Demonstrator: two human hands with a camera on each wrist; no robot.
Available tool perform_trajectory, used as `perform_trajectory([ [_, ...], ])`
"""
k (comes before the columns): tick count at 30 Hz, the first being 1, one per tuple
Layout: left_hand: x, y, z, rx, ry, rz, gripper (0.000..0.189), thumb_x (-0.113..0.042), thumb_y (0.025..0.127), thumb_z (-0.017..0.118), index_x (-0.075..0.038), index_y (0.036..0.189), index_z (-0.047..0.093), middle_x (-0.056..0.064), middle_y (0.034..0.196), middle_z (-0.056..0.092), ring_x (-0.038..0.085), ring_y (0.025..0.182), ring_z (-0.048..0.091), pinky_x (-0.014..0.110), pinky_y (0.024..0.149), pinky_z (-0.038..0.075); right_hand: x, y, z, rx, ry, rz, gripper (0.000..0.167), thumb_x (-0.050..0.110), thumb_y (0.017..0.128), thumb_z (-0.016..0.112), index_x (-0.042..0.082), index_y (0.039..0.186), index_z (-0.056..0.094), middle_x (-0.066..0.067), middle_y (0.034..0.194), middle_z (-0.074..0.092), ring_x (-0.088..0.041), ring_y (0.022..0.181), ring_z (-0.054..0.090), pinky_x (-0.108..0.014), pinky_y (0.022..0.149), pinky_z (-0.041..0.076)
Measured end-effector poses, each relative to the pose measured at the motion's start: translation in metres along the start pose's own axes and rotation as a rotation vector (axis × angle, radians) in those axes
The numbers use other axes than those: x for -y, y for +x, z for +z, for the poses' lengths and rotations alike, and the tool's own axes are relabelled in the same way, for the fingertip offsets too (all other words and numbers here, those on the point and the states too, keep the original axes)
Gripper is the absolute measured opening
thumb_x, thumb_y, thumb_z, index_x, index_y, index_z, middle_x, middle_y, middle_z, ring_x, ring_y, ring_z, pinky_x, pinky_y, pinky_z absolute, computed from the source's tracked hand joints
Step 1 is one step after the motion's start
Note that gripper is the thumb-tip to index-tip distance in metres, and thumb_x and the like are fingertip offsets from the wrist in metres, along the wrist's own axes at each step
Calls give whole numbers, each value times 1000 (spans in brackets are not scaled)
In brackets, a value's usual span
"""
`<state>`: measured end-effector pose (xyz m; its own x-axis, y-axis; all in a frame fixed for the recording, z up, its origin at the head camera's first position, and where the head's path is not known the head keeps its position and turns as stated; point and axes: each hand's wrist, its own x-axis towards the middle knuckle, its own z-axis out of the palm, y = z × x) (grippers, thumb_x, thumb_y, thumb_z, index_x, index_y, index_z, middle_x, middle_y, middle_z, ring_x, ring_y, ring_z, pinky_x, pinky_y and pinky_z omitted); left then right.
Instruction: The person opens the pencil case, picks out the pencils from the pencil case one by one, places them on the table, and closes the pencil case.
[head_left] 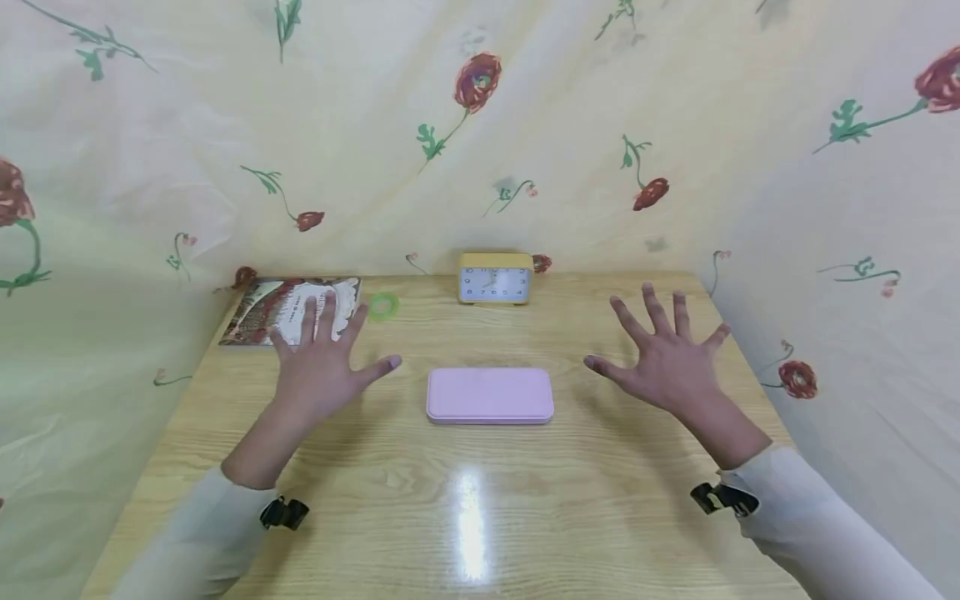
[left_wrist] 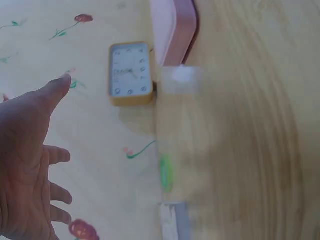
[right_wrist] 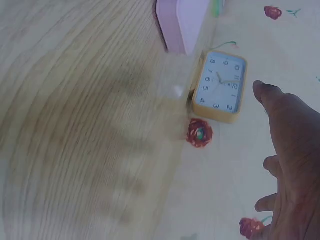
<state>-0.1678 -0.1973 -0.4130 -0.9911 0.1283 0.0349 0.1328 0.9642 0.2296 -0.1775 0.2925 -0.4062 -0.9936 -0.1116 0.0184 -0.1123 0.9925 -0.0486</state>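
In the head view a flat pink case (head_left: 490, 395) with rounded corners lies on the wooden table (head_left: 375, 500), between the two hands. My left hand (head_left: 318, 371) is spread above the table on the left, its fingertips overlapping a book (head_left: 255, 317) in that view. On the right, my right hand (head_left: 667, 358) is also spread, thumb toward the case. Neither hand holds anything. A yellow clock (head_left: 495, 283) stands upright at the back, and both wrist views show it beyond the thumbs.
A green ring-shaped item (head_left: 383, 306), perhaps a tape roll, lies beside the book. Flower-patterned cloth (head_left: 360, 150) hangs behind the table and along both sides. Light glares off the tabletop in front of the case.
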Motion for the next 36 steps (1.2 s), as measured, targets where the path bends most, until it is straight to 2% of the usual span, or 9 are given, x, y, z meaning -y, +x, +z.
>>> perform_trajectory([
  [8, -19, 0, 30, 34, -43, 54, 114, -94, 94, 49, -23, 178, 23, 25, 186, 5, 50, 172, -3, 96, 120, -3, 21, 13, 6, 1, -10, -53, 107, 98, 92, 42, 41, 178, 14, -12, 189, 2, -55, 171, 1, -103, 110, -5],
  [12, -25, -1, 43, 72, -60, 60, 116, -93, 93, 52, -19, 178, 24, 27, 185, 9, 51, 172, 4, 96, 121, 2, 38, 19, 11, 16, -10, -95, 106, 97, 93, 44, 42, 178, 15, -10, 189, 2, -52, 172, -1, -103, 111, -3],
  [18, -34, -3, 63, 137, -90, 77, 125, -93, 90, 56, -10, 177, 23, 28, 184, 10, 49, 173, 5, 94, 123, 4, 67, 25, 20, 26, -19, -166, 105, 96, 93, 45, 43, 178, 14, -7, 189, 3, -50, 173, -1, -103, 111, -1],
  [21, -38, -6, 72, 163, -99, 94, 125, -92, 90, 58, -7, 176, 27, 29, 183, 12, 49, 173, 7, 94, 123, 4, 80, 28, 26, 27, -27, -204, 105, 96, 92, 46, 43, 178, 15, -6, 189, 3, -49, 173, 1, -103, 112, 0],
  [28, -43, -8, 87, 209, -101, 120, 128, -91, 84, 68, -8, 174, 32, 30, 183, 12, 48, 173, 7, 93, 123, 5, 108, 28, 41, 41, -64, -300, 102, 93, 93, 50, 41, 177, 22, -6, 188, 11, -47, 173, 6, -102, 113, 5],
  [32, -44, -7, 94, 208, -96, 139, 129, -88, 82, 74, -8, 174, 34, 31, 182, 11, 48, 172, 8, 93, 123, 6, 121, 26, 56, 50, -105, -385, 100, 94, 94, 46, 41, 177, 25, -6, 188, 15, -47, 173, 9, -101, 114, 10],
  [36, -47, -6, 96, 205, -112, 153, 123, -84, 83, 77, -6, 171, 39, 32, 182, 13, 49, 172, 9, 92, 124, 7, 130, 22, 69, 53, -105, -476, 98, 93, 94, 49, 40, 175, 33, -6, 186, 22, -48, 172, 17, -101, 113, 11],
])
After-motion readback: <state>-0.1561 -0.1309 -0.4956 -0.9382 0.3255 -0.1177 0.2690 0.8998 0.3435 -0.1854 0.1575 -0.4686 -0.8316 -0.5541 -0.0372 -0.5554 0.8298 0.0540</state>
